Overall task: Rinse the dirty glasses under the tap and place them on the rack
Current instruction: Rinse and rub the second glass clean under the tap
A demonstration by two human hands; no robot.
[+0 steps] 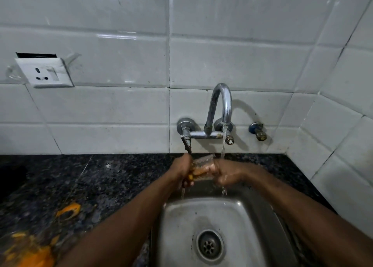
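Gripping the sideways glass (pixel 202 169) between them by its ends, left hand (pixel 182 172) and right hand (pixel 228 176)

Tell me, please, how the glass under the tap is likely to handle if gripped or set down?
Probably slippery: the glass is wet under the running tap, and water drips off the left hand and right hand gripping it. Likely fragile: it looks clear, and a drop would hit the steel sink. Lying sideways as now, it might roll if set down.
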